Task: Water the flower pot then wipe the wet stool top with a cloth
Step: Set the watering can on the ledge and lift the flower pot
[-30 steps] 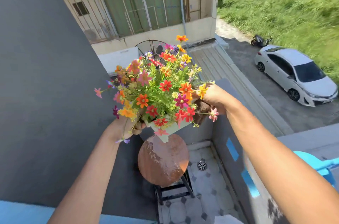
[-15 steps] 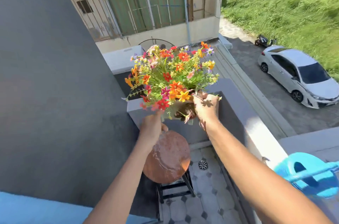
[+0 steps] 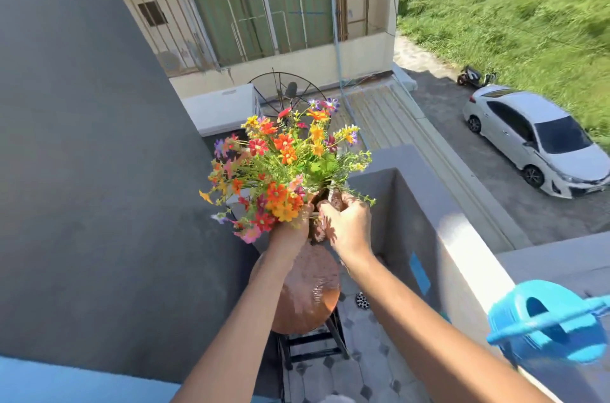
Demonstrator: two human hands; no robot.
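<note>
Carried farther out and away since a moment ago: small pot of bright orange, red, yellow and pink flowers [image 3: 284, 168], now held high over the far end of the round brown stool top [image 3: 310, 297], close to the grey balcony ledge [image 3: 425, 201]; hands drawn nearer together than before.

Left hand [image 3: 290, 231] tucked under the blooms, fingers curled around the near side of the pot; exact finger spread hidden by petals. Right hand [image 3: 346, 224] closed on the right rim, fingertips [image 3: 325, 206] pinched over the edge, brown pot wall just showing between both hands.

Stool top glistening with water, on a dark frame above a grey patterned floor tile [image 3: 373, 369] with a small round drain [image 3: 362, 300]. Bright blue plastic watering can [image 3: 548, 320] resting at the right on the ledge, well apart from both hands. White car [image 3: 541, 141] parked far below.

Handling, as a judgement: probably light for its size, though damp soil would add weight; top-heavy with thin springy stems, so best gripped on the pot body, never by the flowers; walls likely wet and slippery; a rigid pot could crack if dropped. Two-handed hold on opposite sides suits it; flat, level setting-down needed, away from the ledge's outer edge. Cloth for wiping not clearly in view.
</note>
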